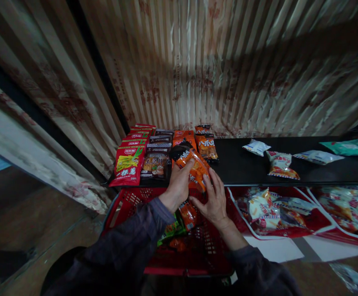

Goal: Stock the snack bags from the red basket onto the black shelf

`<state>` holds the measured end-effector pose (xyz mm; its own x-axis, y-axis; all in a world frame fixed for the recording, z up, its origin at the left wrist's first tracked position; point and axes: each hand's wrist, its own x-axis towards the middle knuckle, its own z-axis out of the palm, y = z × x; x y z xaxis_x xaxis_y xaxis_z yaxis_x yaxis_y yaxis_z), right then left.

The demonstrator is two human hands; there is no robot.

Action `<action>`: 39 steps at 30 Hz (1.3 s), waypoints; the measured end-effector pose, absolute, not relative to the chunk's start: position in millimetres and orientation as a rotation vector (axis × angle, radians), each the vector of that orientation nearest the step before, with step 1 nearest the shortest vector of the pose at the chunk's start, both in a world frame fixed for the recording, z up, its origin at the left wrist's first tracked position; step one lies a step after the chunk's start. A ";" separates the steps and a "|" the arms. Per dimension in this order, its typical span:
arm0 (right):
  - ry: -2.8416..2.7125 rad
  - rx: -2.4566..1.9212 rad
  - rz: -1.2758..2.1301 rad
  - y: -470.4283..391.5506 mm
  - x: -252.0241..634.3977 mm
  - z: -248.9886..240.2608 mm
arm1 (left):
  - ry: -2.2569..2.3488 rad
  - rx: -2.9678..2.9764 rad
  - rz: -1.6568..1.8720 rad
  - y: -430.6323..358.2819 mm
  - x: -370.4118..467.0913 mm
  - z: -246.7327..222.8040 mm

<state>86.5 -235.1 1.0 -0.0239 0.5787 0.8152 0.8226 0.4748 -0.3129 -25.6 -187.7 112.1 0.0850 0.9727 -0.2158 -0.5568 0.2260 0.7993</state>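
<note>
Between my two hands is an orange and black snack bag (197,164), tilted, above the front edge of the black shelf (237,164). My left hand (179,183) grips its left side, thumb across the front. On its lower right side, the fingers of my right hand (213,197) press against it. Behind it stand another orange bag (183,135) and a row of orange and black bags (208,148). To the left are brown potato-chip bags (156,164) and red snack bags (129,162) in rows. Below my hands sits a red basket (209,263) with a few bags inside.
Several loose bags lie along the shelf to the right, including a white and red bag (280,164) and a green bag (351,147). Red bins with white rims (323,228) hold more bags below. A pleated curtain (197,74) hangs behind the shelf.
</note>
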 end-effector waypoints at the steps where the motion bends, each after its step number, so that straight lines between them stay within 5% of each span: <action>1: -1.674 -1.231 -0.300 -234.9 87.4 0.5 | 0.858 0.618 1.247 -190.7 -22.6 113.2; 10: -1.440 -1.216 -0.183 -234.0 106.8 -2.1 | 0.781 0.718 1.147 -206.2 -12.6 119.9; 28: -0.406 -0.863 0.970 -230.7 91.3 20.7 | 0.822 0.890 1.179 -186.9 -1.3 98.6; 39: -0.360 -0.815 1.168 -229.6 86.9 15.4 | 1.040 0.656 1.176 -145.0 -15.2 107.7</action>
